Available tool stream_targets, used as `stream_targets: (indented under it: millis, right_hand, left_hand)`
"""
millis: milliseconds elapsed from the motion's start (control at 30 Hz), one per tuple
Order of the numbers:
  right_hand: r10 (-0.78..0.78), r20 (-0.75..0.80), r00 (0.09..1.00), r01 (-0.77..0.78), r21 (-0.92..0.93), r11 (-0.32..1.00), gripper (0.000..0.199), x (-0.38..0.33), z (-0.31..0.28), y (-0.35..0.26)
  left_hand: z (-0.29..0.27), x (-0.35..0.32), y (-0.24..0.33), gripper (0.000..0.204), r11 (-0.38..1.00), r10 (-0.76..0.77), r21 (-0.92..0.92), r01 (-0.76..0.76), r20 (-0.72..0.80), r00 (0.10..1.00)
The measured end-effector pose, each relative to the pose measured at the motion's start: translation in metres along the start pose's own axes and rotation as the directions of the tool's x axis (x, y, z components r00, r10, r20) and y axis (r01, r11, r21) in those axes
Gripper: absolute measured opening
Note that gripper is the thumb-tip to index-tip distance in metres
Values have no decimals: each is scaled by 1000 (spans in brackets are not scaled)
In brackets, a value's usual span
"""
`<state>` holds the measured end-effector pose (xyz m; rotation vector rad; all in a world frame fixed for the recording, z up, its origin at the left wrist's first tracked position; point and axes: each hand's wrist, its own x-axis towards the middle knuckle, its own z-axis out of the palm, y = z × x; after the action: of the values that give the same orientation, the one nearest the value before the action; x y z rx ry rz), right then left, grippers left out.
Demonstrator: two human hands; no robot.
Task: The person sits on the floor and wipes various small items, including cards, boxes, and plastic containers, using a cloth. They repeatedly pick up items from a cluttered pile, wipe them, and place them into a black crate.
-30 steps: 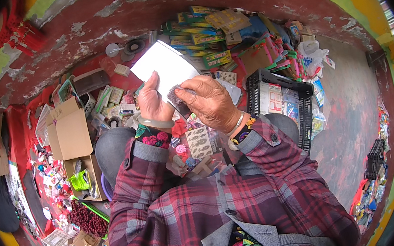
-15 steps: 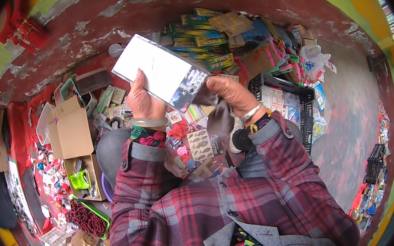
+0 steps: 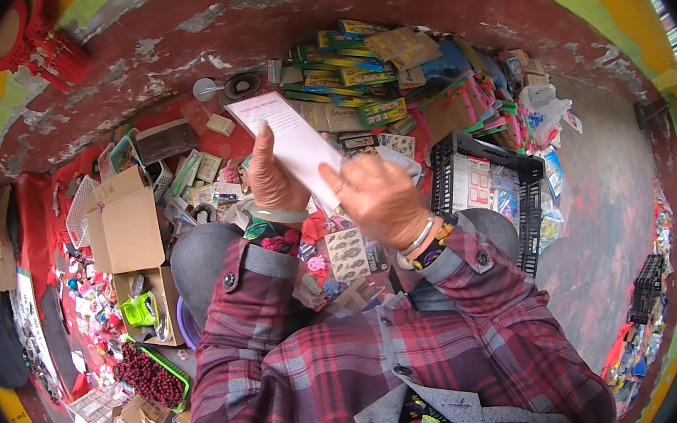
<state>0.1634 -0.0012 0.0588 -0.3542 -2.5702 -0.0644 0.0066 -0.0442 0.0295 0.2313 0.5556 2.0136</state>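
A flat white packet [image 3: 289, 133] with faint pink print slants across in front of me. My left hand [image 3: 275, 181] grips its left side, thumb over the top face. At the packet's lower right end, my right hand [image 3: 380, 198] has its fingers closed on the edge; they are slightly blurred and hide that end. Below the hands, between my knees, lies a pale sheet of dark leaf-like shapes [image 3: 348, 255]. Small pink and blue trinkets [image 3: 317, 264] lie beside it.
A black plastic crate [image 3: 532, 168] with flat packs stands by my right knee. Piled yellow-green boxes [image 3: 365, 75] lie against the far red wall. On the left are an open cardboard box [image 3: 128, 235], dark red beads [image 3: 148, 375] in a green tray and scattered small goods.
The packet has tilted and shifted right and down, and its face now shows pink print. The dark cloth at my right hand has gone from view. That hand has moved left and down onto the packet.
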Motion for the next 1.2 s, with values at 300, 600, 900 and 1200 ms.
stream_targets:
  millis: [300, 600, 900, 1200]
  right_hand:
    - [477, 101, 873, -276, 909, 313, 33, 10, -48, 35]
    - [-59, 133, 989, -2, 417, 909, 52, 6, 8, -15]
    - [272, -197, 942, -233, 201, 951, 47, 22, 8, 32]
    - [160, -45, 986, -126, 430, 894, 47, 11, 14, -10]
  left_hand:
    - [5, -1, 11, 65, 986, -157, -31, 163, 136, 978]
    - [25, -21, -12, 88, 909, -277, -230, 347, 288, 917]
    - [10, -36, -35, 59, 925, -345, -80, 372, 232, 909]
    - [-4, -28, -40, 62, 913, -201, -225, 341, 480, 854]
